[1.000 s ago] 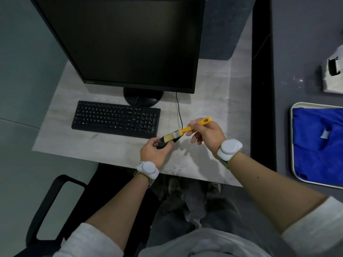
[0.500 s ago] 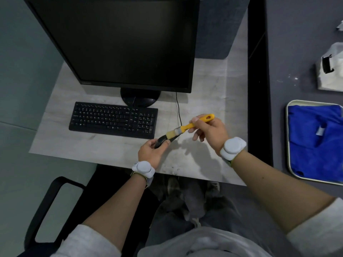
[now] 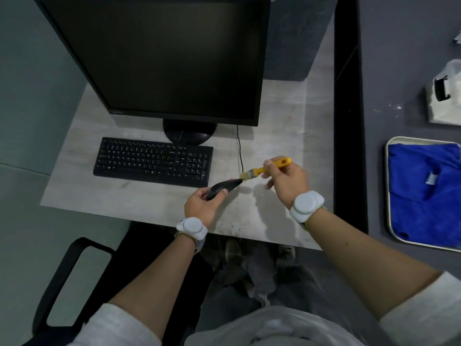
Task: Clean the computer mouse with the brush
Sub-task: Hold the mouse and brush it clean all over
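Head view: near the centre of the frame, the left hand (image 3: 203,204) grips the computer mouse (image 3: 222,188), a dark, tilted shape lifted off the table (image 3: 274,136), with the thumb curled over its near side and its front end pointing up and to the right. Just to the right, the right hand (image 3: 287,182) pinches the yellow handle of the brush (image 3: 264,169). The pale bristles sit at the raised tip of the mouse, touching it or all but touching; the exact contact is too fine to tell. A thin black cable (image 3: 239,148) drops from behind the monitor (image 3: 159,56) toward the mouse. The keyboard (image 3: 153,159) lies left of the hands, below the monitor stand. At the right edge of the frame, a tray (image 3: 388,196) holds a blue cloth (image 3: 424,188).

By my reading the cleaning is under way, with the brush working the front end. How much of the shell is already swept cannot be judged. Setting the mouse and brush down is probably what remains.
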`<state>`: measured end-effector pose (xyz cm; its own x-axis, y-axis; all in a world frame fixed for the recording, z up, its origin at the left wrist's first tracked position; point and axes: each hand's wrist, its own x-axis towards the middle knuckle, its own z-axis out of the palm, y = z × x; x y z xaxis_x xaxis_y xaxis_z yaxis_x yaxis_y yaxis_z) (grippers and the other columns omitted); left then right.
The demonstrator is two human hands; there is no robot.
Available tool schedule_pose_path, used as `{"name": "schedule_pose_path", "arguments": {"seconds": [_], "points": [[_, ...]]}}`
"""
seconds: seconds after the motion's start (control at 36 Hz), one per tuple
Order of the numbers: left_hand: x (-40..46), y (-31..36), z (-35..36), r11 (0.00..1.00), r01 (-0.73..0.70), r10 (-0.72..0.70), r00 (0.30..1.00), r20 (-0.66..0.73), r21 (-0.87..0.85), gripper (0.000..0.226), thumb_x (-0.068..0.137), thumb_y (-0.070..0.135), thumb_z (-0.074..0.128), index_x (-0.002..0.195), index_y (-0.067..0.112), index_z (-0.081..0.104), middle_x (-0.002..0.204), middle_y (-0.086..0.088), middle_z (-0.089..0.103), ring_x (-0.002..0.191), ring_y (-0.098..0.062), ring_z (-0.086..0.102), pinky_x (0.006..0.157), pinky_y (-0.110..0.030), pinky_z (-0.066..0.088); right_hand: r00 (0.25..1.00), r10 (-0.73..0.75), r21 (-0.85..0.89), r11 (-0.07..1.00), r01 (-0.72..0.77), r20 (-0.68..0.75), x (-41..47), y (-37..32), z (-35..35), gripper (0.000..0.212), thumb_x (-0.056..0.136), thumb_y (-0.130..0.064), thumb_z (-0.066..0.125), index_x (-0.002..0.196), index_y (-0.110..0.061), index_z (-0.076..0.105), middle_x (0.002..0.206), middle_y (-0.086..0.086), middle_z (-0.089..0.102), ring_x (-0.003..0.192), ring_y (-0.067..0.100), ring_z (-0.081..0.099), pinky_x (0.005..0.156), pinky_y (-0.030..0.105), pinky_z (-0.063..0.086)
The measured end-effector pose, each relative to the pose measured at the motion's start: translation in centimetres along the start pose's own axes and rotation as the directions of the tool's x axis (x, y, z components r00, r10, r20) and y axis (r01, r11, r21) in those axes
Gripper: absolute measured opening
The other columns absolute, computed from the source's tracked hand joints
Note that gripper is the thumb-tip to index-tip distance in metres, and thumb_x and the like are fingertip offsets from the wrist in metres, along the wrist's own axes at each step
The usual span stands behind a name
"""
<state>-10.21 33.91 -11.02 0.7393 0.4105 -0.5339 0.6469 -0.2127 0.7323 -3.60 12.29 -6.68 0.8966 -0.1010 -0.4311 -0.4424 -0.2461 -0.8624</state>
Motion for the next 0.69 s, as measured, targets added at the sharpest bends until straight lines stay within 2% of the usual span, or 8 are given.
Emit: {"name": "schedule_pose_path", "arguments": {"seconds": [0.08,0.25,0.36,0.47,0.53,0.58,0.64,0.69], "points": [[-0.4,0.3,0.2,1.0,-0.006,0.006,1.0,0.002,-0.01,0.047,0.075,0.05,0.081,0.11,0.022,0.069,0.101,0.007,0.073,0.093,-0.011,0.068,0.078,-0.024,0.053,0.998,0.026,-0.048,0.998,-0.028,-0.057,-0.2,0.4,0.1,0.019,0.103,-0.037,0.058,0.086,-0.032,0.065,0.082,-0.005,0.074,0.075,0.029,0.074,0.081,0.048,0.062],[-0.9,1.9,0.2,0.992,-0.049,0.054,0.998,0.042,-0.113,0.05,0.079,0.027,0.083,0.124,0.021,0.063,0.114,0.006,0.067,0.102,-0.006,0.061,0.08,-0.018,0.046,0.997,-0.052,-0.103,0.993,0.056,0.049,-1.1,-0.9,0.2,0.012,0.104,-0.043,0.057,0.102,-0.038,0.068,0.101,-0.002,0.074,0.069,0.013,0.073,0.072,0.036,0.059],[-0.9,3.1,-0.2,0.976,-0.091,0.104,0.993,0.057,-0.198,0.055,0.076,0.017,0.085,0.126,0.022,0.063,0.118,0.002,0.067,0.108,-0.011,0.063,0.085,-0.019,0.048,0.987,-0.073,-0.161,0.982,0.097,0.146,-1.2,-1.8,0.9,0.016,0.103,-0.04,0.06,0.111,-0.035,0.073,0.102,0.001,0.076,0.065,0.014,0.072,0.072,0.027,0.056],[-0.4,4.3,-0.6,0.937,-0.095,0.13,0.988,0.082,-0.335,0.062,0.061,0.024,0.087,0.118,0.027,0.066,0.116,0.0,0.073,0.109,-0.015,0.068,0.095,-0.029,0.053,0.974,-0.099,-0.26,0.953,0.152,0.205,-1.1,-2.7,1.1,0.017,0.102,-0.038,0.061,0.11,-0.032,0.075,0.101,0.003,0.077,0.084,0.029,0.074,0.085,0.037,0.058],[0.1,4.6,-0.8,0.919,-0.095,0.143,0.985,0.098,-0.384,0.062,0.058,0.028,0.087,0.116,0.024,0.069,0.113,-0.003,0.075,0.109,-0.019,0.069,0.099,-0.036,0.052,0.968,-0.095,-0.298,0.94,0.164,0.232,-1.1,-2.9,1.0,0.016,0.102,-0.037,0.06,0.108,-0.033,0.075,0.101,0.001,0.076,0.09,0.031,0.073,0.088,0.041,0.058],[0.4,5.0,-1.0,0.904,-0.077,0.135,0.985,0.111,-0.422,0.058,0.059,0.033,0.087,0.113,0.021,0.072,0.111,-0.004,0.076,0.11,-0.025,0.068,0.102,-0.042,0.05,0.963,-0.082,-0.315,0.935,0.163,0.256,-1.1,-3.2,0.9,0.016,0.102,-0.037,0.06,0.106,-0.033,0.075,0.099,0.001,0.077,0.091,0.03,0.073,0.09,0.042,0.058],[0.5,5.4,-0.9,0.876,-0.046,0.123,0.984,0.129,-0.481,0.053,0.062,0.035,0.086,0.111,0.019,0.074,0.109,-0.006,0.076,0.109,-0.027,0.067,0.099,-0.04,0.05,0.96,-0.07,-0.315,0.936,0.158,0.272,-1.0,-3.4,0.7,0.017,0.102,-0.038,0.06,0.104,-0.031,0.075,0.096,0.0,0.078,0.091,0.028,0.072,0.091,0.042,0.058],[0.7,5.5,-0.9,0.814,0.016,0.096,0.982,0.162,-0.58,0.051,0.067,0.029,0.085,0.113,0.012,0.073,0.118,-0.017,0.072,0.118,-0.036,0.064,0.105,-0.042,0.05,0.955,-0.067,-0.303,0.94,0.158,0.287,-1.1,-3.6,0.5,0.018,0.102,-0.038,0.06,0.104,-0.03,0.076,0.093,0.0,0.078,0.09,0.027,0.073,0.09,0.042,0.058]]}}
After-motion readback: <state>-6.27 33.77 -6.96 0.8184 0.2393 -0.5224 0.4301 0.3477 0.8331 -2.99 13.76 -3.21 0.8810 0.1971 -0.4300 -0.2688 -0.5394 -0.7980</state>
